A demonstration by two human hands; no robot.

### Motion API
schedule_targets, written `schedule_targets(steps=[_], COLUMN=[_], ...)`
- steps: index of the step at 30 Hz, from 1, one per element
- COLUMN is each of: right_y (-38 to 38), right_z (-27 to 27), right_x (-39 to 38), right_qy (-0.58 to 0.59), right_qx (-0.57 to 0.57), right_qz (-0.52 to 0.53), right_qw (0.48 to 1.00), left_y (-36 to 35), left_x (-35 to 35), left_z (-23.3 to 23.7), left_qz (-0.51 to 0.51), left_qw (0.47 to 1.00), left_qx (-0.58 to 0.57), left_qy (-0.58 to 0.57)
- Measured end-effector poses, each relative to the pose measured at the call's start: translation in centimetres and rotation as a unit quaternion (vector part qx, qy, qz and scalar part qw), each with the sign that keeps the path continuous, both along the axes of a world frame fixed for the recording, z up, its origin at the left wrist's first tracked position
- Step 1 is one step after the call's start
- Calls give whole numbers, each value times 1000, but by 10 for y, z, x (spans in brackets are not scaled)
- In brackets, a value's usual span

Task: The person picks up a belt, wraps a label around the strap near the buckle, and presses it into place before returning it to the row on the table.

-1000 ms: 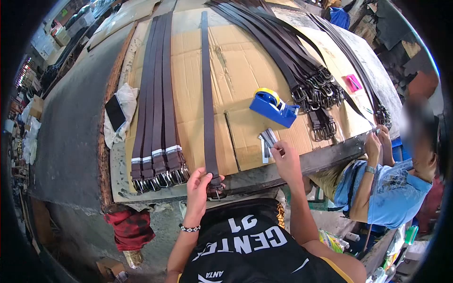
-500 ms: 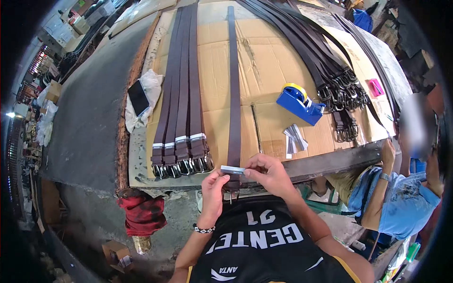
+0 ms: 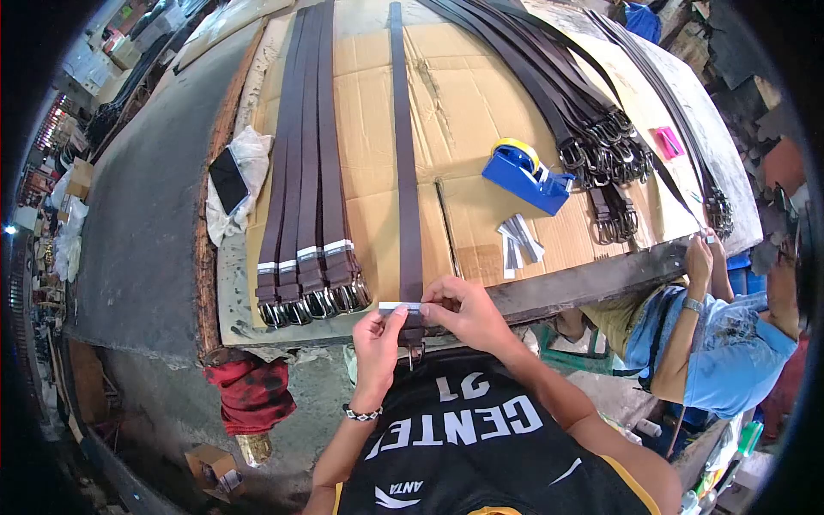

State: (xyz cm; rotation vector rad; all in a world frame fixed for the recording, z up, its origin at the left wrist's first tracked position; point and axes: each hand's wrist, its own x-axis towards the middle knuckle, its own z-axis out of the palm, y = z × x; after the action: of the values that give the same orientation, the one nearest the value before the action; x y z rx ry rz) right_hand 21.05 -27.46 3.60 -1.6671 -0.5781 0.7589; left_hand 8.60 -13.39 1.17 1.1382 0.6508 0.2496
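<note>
At the bench's [image 3: 584, 287] near edge, left hand [image 3: 378, 333] and right hand [image 3: 462, 311] are pinching one thin silver strip [image 3: 393, 305] across one dark-brown leather belt [image 3: 403, 172], beside four banded belts [image 3: 305, 172].

The single belt [image 3: 403, 172] is seen in dark brown, crossed by a silvery-white strip [image 3: 396, 305]. The four belts [image 3: 305, 172] beside it are coloured the same brown, each banded in white near a silver buckle. A blue tape dispenser [image 3: 524, 178] is topped by a yellow roll, plain tan cardboard [image 3: 481, 112] is spread beneath, and a red-and-black cloth [image 3: 251, 393] is seen below
</note>
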Motion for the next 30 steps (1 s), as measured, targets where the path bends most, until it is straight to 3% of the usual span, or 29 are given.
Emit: schedule_targets(steps=[7, 10, 13, 16, 19, 25, 28, 30], right_y=[-1, -3, -7, -11, -8, 0, 0, 0], right_z=[-6, -1, 15, 24, 19, 9, 3, 2], right_x=[-4, -9, -14, -21, -22, -23, -23, -22], right_qy=[26, -125, -210, -179, -191, -190, -155, -92], right_qx=[24, 15, -9, -44, -93, -87, -83, -60], right_qz=[-26, -94, -122, -64, -44, -65, -69, -73], right_qw=[999, 988, 970, 981, 976, 976, 982, 991], left_y=[-4, -3, -1, -1, -6, -8, -5, -5], left_x=[4, 2, -1, -1, 2, 2, -1, -3], left_z=[-6, 5, -8, -10, 5, 6, -11, -14], left_qz=[12, 1, 2, -5, -3, 1, -7, -15], left_qw=[999, 1000, 998, 992, 996, 998, 992, 996], left_qx=[36, 10, 64, 124, 91, 63, 129, 92], left_qy=[-10, 8, 15, 27, 16, 7, -3, 6])
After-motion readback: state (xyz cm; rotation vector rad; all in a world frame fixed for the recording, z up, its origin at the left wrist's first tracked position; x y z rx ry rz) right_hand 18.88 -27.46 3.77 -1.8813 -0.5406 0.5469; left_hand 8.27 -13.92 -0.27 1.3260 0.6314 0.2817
